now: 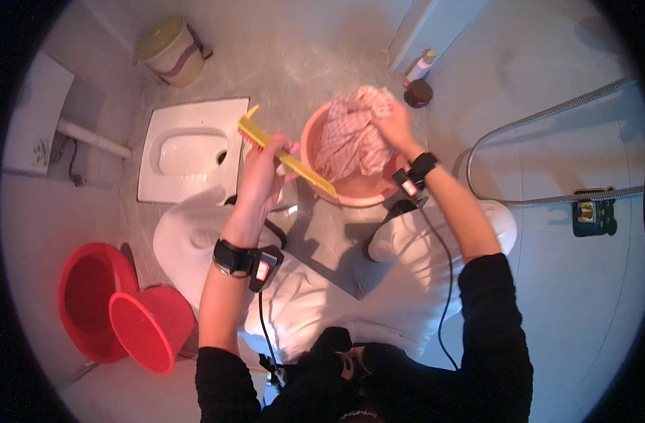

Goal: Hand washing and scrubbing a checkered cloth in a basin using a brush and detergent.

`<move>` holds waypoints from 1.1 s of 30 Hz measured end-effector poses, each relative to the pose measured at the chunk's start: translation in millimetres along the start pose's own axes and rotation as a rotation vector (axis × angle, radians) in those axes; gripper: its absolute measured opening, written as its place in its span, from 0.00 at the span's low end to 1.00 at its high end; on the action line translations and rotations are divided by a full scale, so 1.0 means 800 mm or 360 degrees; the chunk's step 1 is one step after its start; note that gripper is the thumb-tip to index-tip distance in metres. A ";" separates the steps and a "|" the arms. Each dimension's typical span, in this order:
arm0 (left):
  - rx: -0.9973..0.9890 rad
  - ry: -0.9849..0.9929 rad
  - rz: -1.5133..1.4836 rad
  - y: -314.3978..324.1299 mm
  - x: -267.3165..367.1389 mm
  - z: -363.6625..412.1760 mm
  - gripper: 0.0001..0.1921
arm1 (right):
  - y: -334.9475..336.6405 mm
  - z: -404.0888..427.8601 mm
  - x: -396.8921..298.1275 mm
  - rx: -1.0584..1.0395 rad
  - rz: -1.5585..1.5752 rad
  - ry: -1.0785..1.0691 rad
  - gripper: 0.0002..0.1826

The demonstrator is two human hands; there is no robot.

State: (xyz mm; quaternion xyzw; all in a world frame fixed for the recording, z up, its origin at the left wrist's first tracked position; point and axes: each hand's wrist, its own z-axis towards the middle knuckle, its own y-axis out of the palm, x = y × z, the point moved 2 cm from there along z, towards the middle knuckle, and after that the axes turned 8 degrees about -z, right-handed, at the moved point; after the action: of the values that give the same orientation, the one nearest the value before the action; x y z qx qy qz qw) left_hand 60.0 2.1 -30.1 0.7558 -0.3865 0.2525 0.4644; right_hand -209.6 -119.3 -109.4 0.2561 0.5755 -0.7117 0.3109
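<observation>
My left hand (263,172) grips a yellow long-handled scrubbing brush (293,160) with reddish bristles, left of a pink plastic basin (348,200). The brush slants, its head up and to the left, its handle end by the basin's near rim. Over the basin, my right hand (394,127) holds a bunched part of a pink-and-white patterned cloth (349,143). Below that hand the rest of the cloth hangs and lies within the basin. My right fingers are partly hidden by the folds. Water seems to lie in the basin's bottom.
A white squat toilet (190,187) is set in the floor at left, with a lidded bin (177,55) behind it. Two red buckets (182,312) lie tipped at lower left. A bottle (420,69) and dark round jar (418,94) stand beyond the basin; a metal shower hose (476,158) loops at right.
</observation>
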 end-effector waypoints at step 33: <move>-0.0408 -0.0528 0.0782 0.134 0.035 0.098 0.18 | -0.130 -0.030 0.082 -0.0341 0.0480 0.0889 0.17</move>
State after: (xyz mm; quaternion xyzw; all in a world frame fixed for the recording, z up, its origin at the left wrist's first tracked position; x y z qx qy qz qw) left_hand -9.7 -107.1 10.4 0.6062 -0.6564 0.1796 0.4116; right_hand -330.3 -90.2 -93.3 0.4895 0.6656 -0.4955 0.2681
